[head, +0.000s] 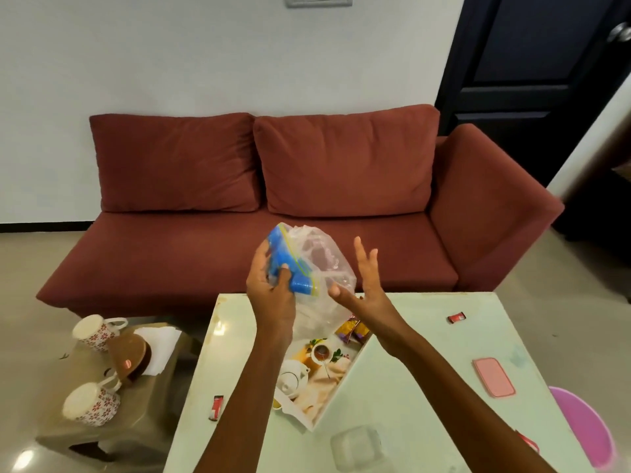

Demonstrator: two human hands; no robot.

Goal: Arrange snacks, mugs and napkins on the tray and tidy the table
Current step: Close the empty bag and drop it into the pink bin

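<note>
My left hand [271,288] grips a clear plastic bag with a blue printed top [307,264], held up above the far edge of the pale green table [426,370]. My right hand [362,288] is beside the bag on its right, fingers spread and straight, holding nothing. Below the bag lies the tray [345,380] with a printed teapot picture, and a yellow and purple snack packet [353,331] sits at its far end. Two patterned mugs [94,332] [90,402] lie on a low stool at the left, next to white napkins [160,349].
A brown lid [131,356] lies between the mugs on the stool [102,435]. On the table lie small red wrappers [457,317] [216,407], a pink lid [494,377] and a clear plastic container [358,447]. A pink object [584,431] sits at the right edge. A red sofa [256,199] stands behind.
</note>
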